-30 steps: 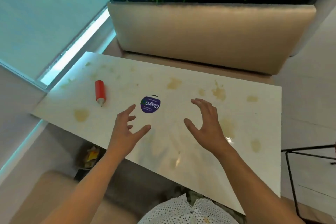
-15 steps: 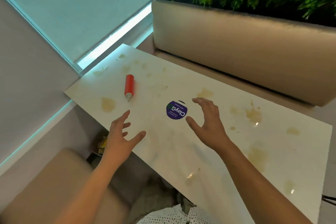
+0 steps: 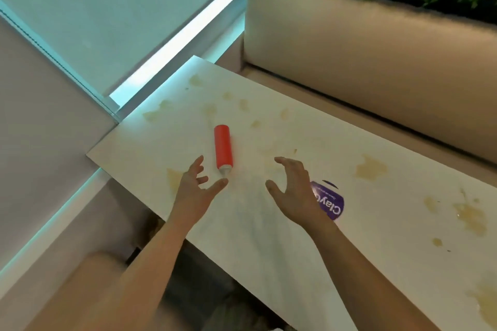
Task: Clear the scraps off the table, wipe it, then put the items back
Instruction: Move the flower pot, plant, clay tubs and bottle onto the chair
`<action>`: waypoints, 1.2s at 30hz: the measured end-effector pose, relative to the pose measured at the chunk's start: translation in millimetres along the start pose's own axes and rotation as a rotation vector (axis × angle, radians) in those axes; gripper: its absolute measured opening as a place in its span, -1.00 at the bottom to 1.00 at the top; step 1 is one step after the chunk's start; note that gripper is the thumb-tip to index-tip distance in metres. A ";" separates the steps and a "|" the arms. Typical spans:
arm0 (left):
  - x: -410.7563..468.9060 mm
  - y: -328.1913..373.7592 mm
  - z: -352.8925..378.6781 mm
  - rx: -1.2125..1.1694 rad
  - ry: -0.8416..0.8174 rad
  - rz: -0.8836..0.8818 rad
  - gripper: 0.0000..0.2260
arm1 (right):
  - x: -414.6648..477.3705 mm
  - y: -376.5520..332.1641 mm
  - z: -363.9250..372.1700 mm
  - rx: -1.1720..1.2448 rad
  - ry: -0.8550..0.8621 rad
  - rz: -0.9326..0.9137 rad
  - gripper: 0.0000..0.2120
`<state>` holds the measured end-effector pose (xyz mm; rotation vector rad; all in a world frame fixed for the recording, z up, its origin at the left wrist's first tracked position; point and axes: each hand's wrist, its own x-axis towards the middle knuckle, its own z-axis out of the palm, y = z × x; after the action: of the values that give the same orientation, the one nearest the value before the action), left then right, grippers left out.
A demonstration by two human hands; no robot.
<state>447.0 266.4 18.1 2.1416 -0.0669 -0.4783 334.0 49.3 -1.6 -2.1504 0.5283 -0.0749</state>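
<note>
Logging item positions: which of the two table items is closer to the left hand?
The red tube, just beyond the left hand's thumb; the purple disc lies past the right hand, partly hidden by it.

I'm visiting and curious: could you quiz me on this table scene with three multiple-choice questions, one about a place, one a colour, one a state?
1. Where is the red bottle? A on the floor; B on the table, beyond the left hand; C inside a cup.
2. The round label by the right hand is: A green; B purple; C yellow.
3. The hands are: A open and empty; B gripping a cloth; C clenched fists.
Answers: 1 B, lying on its side; 2 B, purple with white lettering; 3 A, fingers spread, holding nothing.
</note>
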 end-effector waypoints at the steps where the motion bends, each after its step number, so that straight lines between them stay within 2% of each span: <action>1: 16.8 -2.6 -3.2 -0.028 -0.018 -0.035 -0.24 | 16.1 -8.5 15.5 0.019 -0.009 0.021 -0.51; 4: 60.8 -12.9 -8.7 -0.159 -0.075 -0.150 -0.25 | 59.4 -30.3 56.7 0.068 -0.051 0.081 -0.56; 7: 91.3 -18.2 -7.4 -0.263 -0.141 -0.248 -0.20 | 91.1 -42.1 86.8 0.087 -0.107 0.160 -0.47; 11: 115.2 -19.6 3.1 -0.393 -0.178 -0.351 -0.38 | 122.2 -48.7 116.1 0.083 -0.147 0.264 -0.33; 15: 126.6 -21.0 17.3 -0.491 -0.196 -0.449 -0.47 | 134.2 -45.8 128.4 0.146 -0.191 0.318 -0.43; 18: 121.5 -16.3 27.1 -0.512 -0.191 -0.441 -0.63 | 131.7 -37.0 126.2 0.166 -0.111 0.317 -0.52; 21: 107.1 -7.1 39.8 -0.541 -0.169 -0.419 -0.68 | 122.2 -30.6 109.4 0.179 -0.009 0.316 -0.60; 27: 55.8 29.5 84.6 -0.588 -0.193 -0.347 -0.61 | 77.6 -14.1 39.6 0.269 0.136 0.261 -0.59; 36: -60.1 89.1 170.2 -0.507 -0.158 -0.154 -0.35 | -85.2 57.5 -107.7 0.407 0.092 0.197 -0.62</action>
<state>341.5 95.0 21.6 1.6168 0.1209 -0.6747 210.8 -28.3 29.4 -1.6977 0.7104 -0.1587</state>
